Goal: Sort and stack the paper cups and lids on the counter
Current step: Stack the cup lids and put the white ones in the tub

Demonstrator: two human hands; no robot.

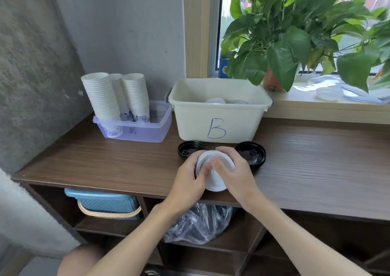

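Observation:
A stack of white lids [215, 170] is held over the front edge of the wooden counter [105, 161]. My left hand [187, 180] grips its left side and my right hand [234, 172] grips its right side and top, thumbs across the upper lid. Two black lids lie flat on the counter behind them, one on the left [190, 149] and one on the right [252, 153]. Three tall stacks of paper cups [118, 96] stand in a clear purple tray [145, 128] at the back left.
A cream bin marked "B" [217, 111] stands behind the hands with white lids inside. A leafy potted plant [295, 39] sits on the window sill at right. Under the counter are a blue basket [105, 202] and a clear plastic bag [200, 223].

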